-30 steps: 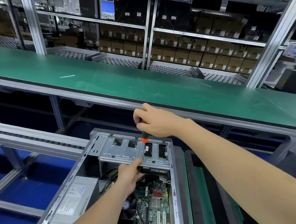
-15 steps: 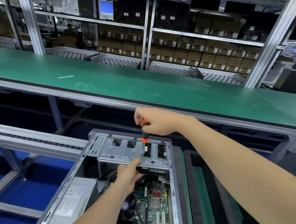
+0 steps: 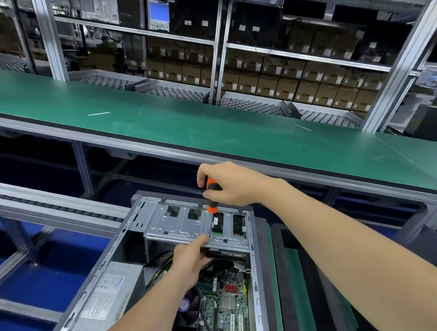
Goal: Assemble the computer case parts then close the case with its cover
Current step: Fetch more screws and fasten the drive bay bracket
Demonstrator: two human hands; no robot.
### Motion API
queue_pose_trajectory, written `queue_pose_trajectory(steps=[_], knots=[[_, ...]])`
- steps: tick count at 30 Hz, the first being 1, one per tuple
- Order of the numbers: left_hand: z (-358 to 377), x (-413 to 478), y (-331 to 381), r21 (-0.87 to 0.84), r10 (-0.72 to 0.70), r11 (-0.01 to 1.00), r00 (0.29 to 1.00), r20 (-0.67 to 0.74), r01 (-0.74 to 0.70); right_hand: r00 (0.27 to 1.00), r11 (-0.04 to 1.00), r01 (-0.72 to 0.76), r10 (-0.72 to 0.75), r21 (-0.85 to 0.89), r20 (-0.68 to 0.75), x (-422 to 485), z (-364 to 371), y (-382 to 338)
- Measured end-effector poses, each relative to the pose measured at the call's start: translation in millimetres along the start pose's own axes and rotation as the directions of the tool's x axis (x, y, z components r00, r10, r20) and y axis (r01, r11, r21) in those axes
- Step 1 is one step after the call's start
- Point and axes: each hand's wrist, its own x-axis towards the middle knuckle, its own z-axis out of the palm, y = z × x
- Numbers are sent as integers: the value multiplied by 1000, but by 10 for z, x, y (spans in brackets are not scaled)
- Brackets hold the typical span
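Two-handed at open computer case (image 3: 109, 253): gripping orange screwdriver (image 3: 211, 194) upright in right hand (image 3: 229, 187) over drive cage (image 3: 180, 225), pinching its near edge with left hand (image 3: 190, 260).

Bare metal drive cage (image 3: 188, 225), matt.

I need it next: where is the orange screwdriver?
Head view, centre: the right hand grips the screwdriver upright over the drive cage at the far end of the case.

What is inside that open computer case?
A metal drive cage, a grey power supply, a green motherboard and a fan. The cage and the left hand cover what lies beneath them.
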Motion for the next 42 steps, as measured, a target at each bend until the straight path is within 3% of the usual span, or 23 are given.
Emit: queue_pose_trajectory(steps=[2, 4, 6, 9, 11, 12, 14, 18, 20, 21, 23, 25, 26, 29, 32, 34, 37, 39, 42], knots=[[-6, 6, -10, 5, -2, 1000, 1000, -10, 2, 984, 981, -142, 125, -130, -128, 44, 64, -42], [-9, 13, -12, 20, -1, 1000, 1000, -25, 1, 934, 898, -335, 276, -285, -227, 78, 147, -92], [-9, 24, -15, 27, 2, 1000, 1000, -31, -2, 899, 868, -405, 322, -286, -298, 87, 183, -80], [-5, 23, -16, 30, 6, 1000, 1000, -31, -5, 970, 970, -240, 238, -28, -57, 22, 74, -27], [-9, 23, -18, 27, 10, 1000, 1000, -25, -9, 993, 998, -61, 59, 17, 98, -16, -38, 10], [-11, 20, -18, 26, 11, 1000, 1000, -21, -10, 995, 1000, 2, 0, -20, 98, -18, -46, 31], [-10, 19, -14, 28, 13, 1000, 1000, -20, -13, 999, 996, -5, 1, -84, -38, -13, -7, 16], [-6, 17, -16, 38, 20, 999, 999, -28, -19, 938, 914, -315, 259, -255, -231, 60, 106, -56], [-5, 19, -17, 43, 17, 999, 999, -33, -15, 907, 862, -393, 306, -320, -291, 60, 131, -42], [-5, 21, -17, 46, 15, 999, 999, -37, -13, 913, 870, -387, 314, -306, -261, 43, 106, -24], [-2, 17, -15, 52, 13, 999, 999, -42, -11, 959, 945, -282, 276, -167, -60, 14, 29, 22], [-4, 14, -14, 54, 13, 998, 999, -37, -11, 983, 993, -116, 116, -11, 145, -18, -59, 66], [-5, 12, -15, 54, 11, 998, 999, -37, -9, 986, 999, -33, 31, 10, 166, -33, -80, 76], [0, 3, -9, 57, 11, 998, 999, -43, -9, 1000, 999, -23, 23, -40, -15, -20, -26, 55], [6, -5, -2, 67, 15, 998, 999, -50, -11, 957, 938, -278, 252, -209, -143, 49, 73, -21], [8, 1, -3, 67, 13, 998, 999, -53, -9, 934, 908, -345, 307, -237, -185, 72, 111, -19], [18, 7, -3, 54, 5, 999, 998, -55, -2, 977, 977, -211, 211, 17, 27, 22, 1, 9], [17, 5, 0, 41, 4, 999, 999, -52, -2, 990, 997, -75, 71, 26, 125, 1, -92, 28], [6, 5, 1, 1, -4, 1000, 1000, -20, 4, 998, 997, -61, 59, -52, -35, 18, -29, 8]])
